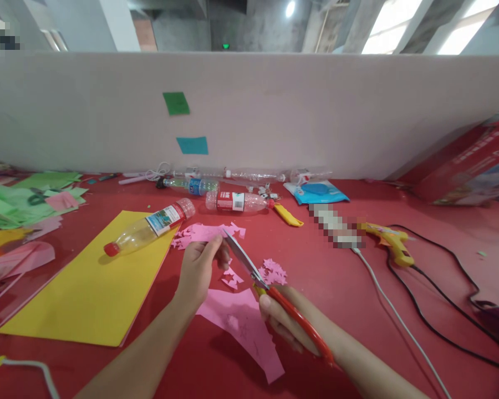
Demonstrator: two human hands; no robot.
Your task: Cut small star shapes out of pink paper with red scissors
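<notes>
My right hand is wrapped around the handles of scissors, with red on the grip. Their blades point up and left, and look nearly closed. My left hand is closed in a pinch right by the blade tips; what it holds, if anything, is too small to make out. Behind its fingers lies cut pink paper with ragged edges. Small pink stars form a pile right of the blades. Pink scraps with star-shaped cuts lie between my hands, and a larger pink sheet spreads below.
At left, a plastic bottle lies across yellow sheets, near green paper. Further back are another bottle, a yellow cutter and a blue packet. A yellow glue gun and cables occupy the right.
</notes>
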